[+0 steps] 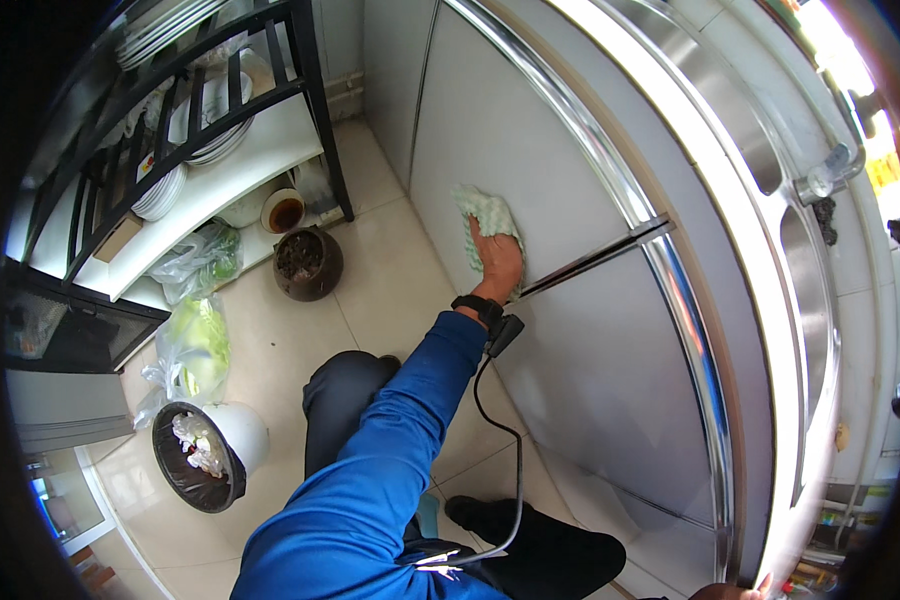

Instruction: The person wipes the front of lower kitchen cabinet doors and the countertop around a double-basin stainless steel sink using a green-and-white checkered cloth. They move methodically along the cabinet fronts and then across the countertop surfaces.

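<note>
My left hand (499,259), in a blue sleeve with a black wrist strap, presses a pale green-and-white checked cloth (487,204) flat against a light grey cabinet door (525,127). The cloth lies beside the dark gap between this door and the neighbouring one (607,367). Along the doors' top edges run shiny chrome strips (570,127). Only a sliver of my right hand (731,592) shows at the bottom rim, by the counter's edge; its grip is cut off from view.
A black-framed shelf (225,124) holds stacked plates (161,191). On the tiled floor are a brown pot (307,264), bagged leafy vegetables (199,349) and a lined waste bin (236,480). A black cable (520,465) hangs from my wrist. A steel sink (750,97) sits above the cabinet.
</note>
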Motion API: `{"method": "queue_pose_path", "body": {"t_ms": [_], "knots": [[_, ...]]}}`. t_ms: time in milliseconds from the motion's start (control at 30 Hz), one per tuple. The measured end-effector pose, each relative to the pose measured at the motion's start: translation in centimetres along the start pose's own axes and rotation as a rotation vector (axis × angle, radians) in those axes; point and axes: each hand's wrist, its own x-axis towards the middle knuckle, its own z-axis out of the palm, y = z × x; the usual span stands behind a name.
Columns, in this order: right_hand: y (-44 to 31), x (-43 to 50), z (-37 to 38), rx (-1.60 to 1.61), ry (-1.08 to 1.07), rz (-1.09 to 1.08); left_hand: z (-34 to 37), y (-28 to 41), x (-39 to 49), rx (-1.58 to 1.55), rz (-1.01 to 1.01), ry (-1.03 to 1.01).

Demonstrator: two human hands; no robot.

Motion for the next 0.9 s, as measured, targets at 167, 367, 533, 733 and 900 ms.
{"method": "queue_pose_path", "body": {"t_ms": [167, 367, 533, 733, 900], "knots": [[-1.5, 0.7, 0.3, 0.006, -0.031, -0.031, 1.8, -8.5, 6.4, -0.327, 0.022, 0.033], [-4.6, 1.3, 0.5, 0.016, -0.053, -0.057, -2.1, -12.7, 13.7, 0.022, -0.348, -0.038], [-5.7, 1.5, 1.2, 0.009, -0.065, -0.080, -3.4, -12.5, 18.1, -0.441, -0.555, 0.038], [-7.1, 1.7, 1.8, 0.011, -0.061, -0.101, -4.8, -14.7, 21.1, -0.385, -0.582, -0.021], [-8.2, 2.2, 2.3, 0.016, -0.038, -0.128, -5.8, -18.4, 23.7, -0.387, -0.630, -0.034]]}}
